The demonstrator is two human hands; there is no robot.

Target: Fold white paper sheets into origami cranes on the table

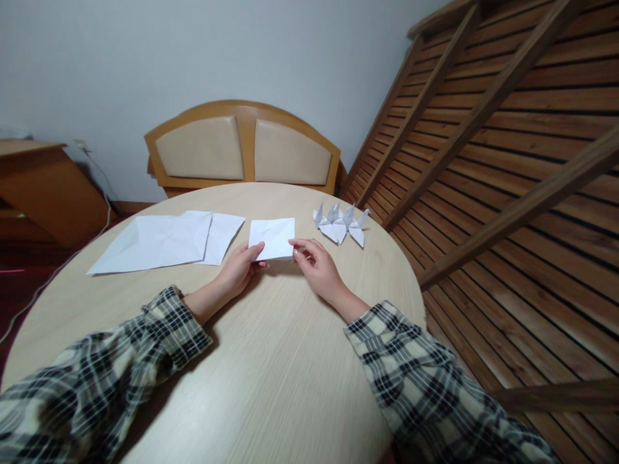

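A small square of folded white paper (272,237) is held a little above the round table between both hands. My left hand (240,267) grips its lower left corner, thumb on top and fingers underneath. At the lower right corner, my right hand (316,266) pinches the paper's edge between thumb and fingertips. To the right stand several white paper cranes (340,224) bunched close together. Larger white paper sheets (155,241) lie overlapping to the left of my left hand.
The round pale wood table (261,380) spans the view. Behind it is a wooden headboard (249,116) with cream panels against the wall. A slatted wooden frame (507,161) leans along the right edge. At far left, a brown cabinet (48,187) stands near a white cable (62,252).
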